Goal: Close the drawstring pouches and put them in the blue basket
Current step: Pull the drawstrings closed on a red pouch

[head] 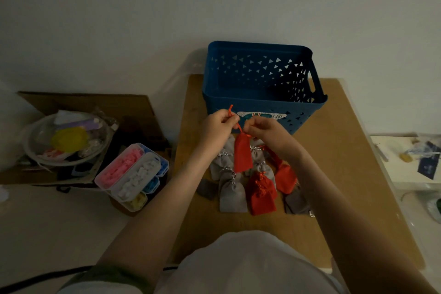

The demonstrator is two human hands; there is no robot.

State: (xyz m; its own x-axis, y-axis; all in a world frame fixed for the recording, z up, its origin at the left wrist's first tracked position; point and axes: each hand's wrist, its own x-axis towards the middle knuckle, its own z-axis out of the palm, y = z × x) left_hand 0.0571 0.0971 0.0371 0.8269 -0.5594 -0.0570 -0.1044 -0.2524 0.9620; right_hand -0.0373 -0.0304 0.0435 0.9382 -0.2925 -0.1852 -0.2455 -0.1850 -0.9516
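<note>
A red drawstring pouch [243,155] hangs in the air just in front of the blue basket [260,105]. My left hand [218,126] pinches its red cord, whose end sticks up above my fingers. My right hand [265,130] pinches the cord at the pouch's gathered neck. Below them, several grey pouches [232,194] and red pouches [261,194] lie in a heap on the brown table [334,174]. The basket stands upright at the table's far edge; what I see of its inside holds nothing.
Left of the table, stacked clear boxes [133,172] hold pink, white, blue and yellow pieces. A clear bowl [66,138] of mixed items sits on cardboard. At the right, a white surface [410,157] carries small odds and ends. A black cable [43,277] runs bottom left.
</note>
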